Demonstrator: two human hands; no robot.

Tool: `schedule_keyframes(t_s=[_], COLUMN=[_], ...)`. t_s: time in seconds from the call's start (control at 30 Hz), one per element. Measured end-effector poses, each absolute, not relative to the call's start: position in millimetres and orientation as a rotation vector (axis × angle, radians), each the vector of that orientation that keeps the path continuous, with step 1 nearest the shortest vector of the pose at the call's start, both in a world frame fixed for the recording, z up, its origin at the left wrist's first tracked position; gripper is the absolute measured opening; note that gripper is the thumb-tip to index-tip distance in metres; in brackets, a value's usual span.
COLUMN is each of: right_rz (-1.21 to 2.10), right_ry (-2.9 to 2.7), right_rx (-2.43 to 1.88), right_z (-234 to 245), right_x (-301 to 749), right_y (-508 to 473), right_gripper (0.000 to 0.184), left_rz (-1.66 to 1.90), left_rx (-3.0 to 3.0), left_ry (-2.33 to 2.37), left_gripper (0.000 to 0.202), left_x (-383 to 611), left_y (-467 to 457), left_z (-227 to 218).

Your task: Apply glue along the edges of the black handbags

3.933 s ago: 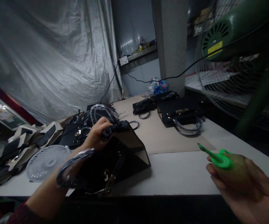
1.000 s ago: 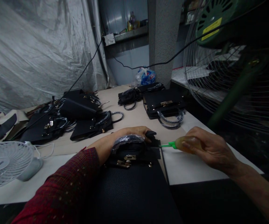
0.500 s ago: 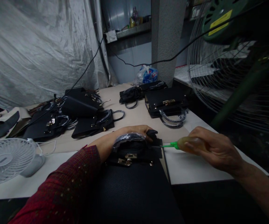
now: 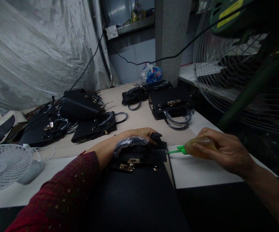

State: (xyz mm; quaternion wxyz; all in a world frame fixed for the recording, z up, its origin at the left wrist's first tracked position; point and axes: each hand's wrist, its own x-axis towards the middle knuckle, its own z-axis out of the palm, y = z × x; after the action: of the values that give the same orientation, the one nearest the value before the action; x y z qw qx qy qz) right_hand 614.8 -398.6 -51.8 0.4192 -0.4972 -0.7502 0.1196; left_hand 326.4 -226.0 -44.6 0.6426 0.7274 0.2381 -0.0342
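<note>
A black handbag [image 4: 139, 193] with gold hardware and plastic-wrapped handles lies in front of me at the table's near edge. My left hand [image 4: 144, 133] reaches around behind the handles. Its fingers are closed on a black flap [image 4: 155, 138] at the bag's far right side; the fingertips are partly hidden. In my right hand [image 4: 226, 153] is a squeeze bottle [image 4: 199, 147] of amber liquid, held on its side. The bottle's green nozzle [image 4: 178, 150] points left, and its thin tip is at the bag's right edge, beside the flap.
Several black handbags [image 4: 91, 129] lie at the left, and another handbag [image 4: 170, 103] sits at the back right. A small white fan [image 4: 4, 167] stands on the left. On the right looms a large caged fan [image 4: 241, 87]. A black cable [image 4: 144, 62] hangs across the back.
The view has shifted slightly. The bottle's nozzle tip stays at the bag's right edge, tilted a little differently. My left hand keeps its place at the flap.
</note>
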Motion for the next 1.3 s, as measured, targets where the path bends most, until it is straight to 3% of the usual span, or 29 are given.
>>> schedule_keyframes(t_s=[0.63, 0.77, 1.0, 1.3], right_rz=[0.466, 0.53, 0.299, 0.34], right_ry=[-1.833, -1.889, -1.77, -1.82], right_rx=[-1.167, -1.136, -1.183, -1.232], right_z=[-60.7, -53.0, -49.9, -49.6], right_x=[615.0, 612.0, 605.1, 614.6], right_y=[-414.8, -419.1, -410.1, -397.1], right_gripper=[0.022, 0.028, 0.022, 0.029], left_rz=[-0.09, -0.092, -0.123, -0.126], left_rx=[1.718, 1.714, 1.698, 1.726], left_ry=[0.545, 0.556, 0.554, 0.592], left_gripper=[0.007, 0.009, 0.011, 0.012], left_x=[326.6, 327.3, 329.3, 326.9], left_y=[-228.7, -228.3, -228.1, -229.0], left_z=[-35.7, -36.6, -37.9, -34.7])
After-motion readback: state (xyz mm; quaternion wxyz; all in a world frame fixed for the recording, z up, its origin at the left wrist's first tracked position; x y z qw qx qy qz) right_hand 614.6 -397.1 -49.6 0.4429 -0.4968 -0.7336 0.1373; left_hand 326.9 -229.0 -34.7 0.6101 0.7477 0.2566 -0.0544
